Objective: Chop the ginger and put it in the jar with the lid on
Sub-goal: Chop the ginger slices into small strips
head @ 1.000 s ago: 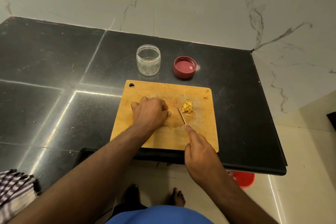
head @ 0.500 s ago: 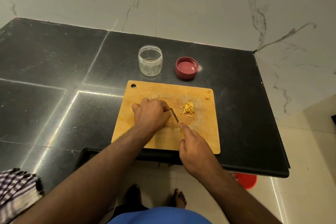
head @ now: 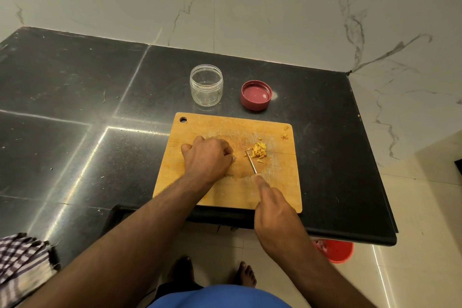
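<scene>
A wooden cutting board (head: 275, 190) lies on the black counter. My left hand (head: 208, 157) rests curled on the board, fingers folded over something I cannot see. In my right hand (head: 275, 210) is a knife (head: 252, 163), forefinger laid along its spine, blade tip beside a small pile of chopped ginger (head: 258, 151). The blade stands a little right of my left fingertips. Behind the board an empty clear jar (head: 206, 88) stands upright, and its red lid (head: 256, 95) lies upturned to the right of it.
A few ginger scraps (head: 285, 136) lie near the board's far right corner. The black counter (head: 75, 107) ends in a front edge just below the board. A checked cloth (head: 20, 265) hangs at lower left. A red bucket (head: 335, 251) sits on the floor under the counter.
The knife went left against my left fingertips half a second ago, then back right next to the ginger pile. My left hand stayed put.
</scene>
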`<state>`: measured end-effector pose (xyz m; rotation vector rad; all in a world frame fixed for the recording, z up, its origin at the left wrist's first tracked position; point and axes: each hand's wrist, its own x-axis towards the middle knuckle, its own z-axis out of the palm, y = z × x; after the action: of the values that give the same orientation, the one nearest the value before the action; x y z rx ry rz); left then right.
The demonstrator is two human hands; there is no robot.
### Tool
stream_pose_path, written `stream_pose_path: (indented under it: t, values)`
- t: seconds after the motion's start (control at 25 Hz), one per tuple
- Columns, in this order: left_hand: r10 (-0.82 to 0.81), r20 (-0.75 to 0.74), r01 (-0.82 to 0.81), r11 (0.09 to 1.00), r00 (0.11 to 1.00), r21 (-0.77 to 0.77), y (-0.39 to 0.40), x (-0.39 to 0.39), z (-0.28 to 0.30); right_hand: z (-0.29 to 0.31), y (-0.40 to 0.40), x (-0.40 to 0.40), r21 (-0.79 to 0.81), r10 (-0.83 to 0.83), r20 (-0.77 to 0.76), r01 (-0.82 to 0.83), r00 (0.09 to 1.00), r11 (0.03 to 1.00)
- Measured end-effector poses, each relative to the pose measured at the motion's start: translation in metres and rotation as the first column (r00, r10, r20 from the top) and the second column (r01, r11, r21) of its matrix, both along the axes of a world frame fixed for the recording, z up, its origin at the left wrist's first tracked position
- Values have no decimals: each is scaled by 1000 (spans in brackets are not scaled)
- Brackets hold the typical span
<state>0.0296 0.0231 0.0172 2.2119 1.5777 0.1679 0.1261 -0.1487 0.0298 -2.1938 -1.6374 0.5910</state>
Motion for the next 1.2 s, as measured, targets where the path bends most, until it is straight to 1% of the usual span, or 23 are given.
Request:
stream_pose_path:
  t: [0.08, 0.16, 0.28, 0.52, 0.72, 0.84, 0.92, 1.0, 1.08, 1.2]
  values:
    - [-3, 7, 3, 1000, 1000, -1, -1, -1, 0, 3, 0, 2, 68, -52, -60, 56, 997, 996]
    - [6, 20, -6, 1000, 1000, 5, -1, -1, -1, 6, 2, 2, 88, -82, -112, 92, 990, 992]
    - [15, 24, -16, 1000, 1000, 14, -2, -2, -1, 4, 7, 0, 93, -50, -160, 65, 986, 993]
    - [22, 24, -22, 1000, 999, 20, -4, -2, 0, -1, 17, 0, 100, 17, -107, -6, 994, 995]
    - [37, 10, -37, 999, 999, 23, -5, -1, 1, 0, 24, 2, 36, 13, -81, -11, 997, 999]
    - [43, -2, -43, 999, 999, 30, -5, 0, 1, -2, 10, 1, 61, 32, -72, -28, 997, 998]
    - [43, -1, -43, 999, 999, 33, -5, 0, 1, -3, -2, 2, 71, 55, -20, -53, 998, 996]
    - [36, -3, -36, 999, 999, 30, -5, -1, 1, -2, -7, 6, 84, 31, 28, -34, 999, 996]
    - [23, -6, -23, 999, 1000, 25, -5, -2, 1, 0, -6, 8, 112, -3, 16, 1, 1000, 994]
    - [17, -11, -17, 1000, 1000, 20, -5, -2, 0, 2, 1, 5, 125, -13, -53, 19, 999, 992]
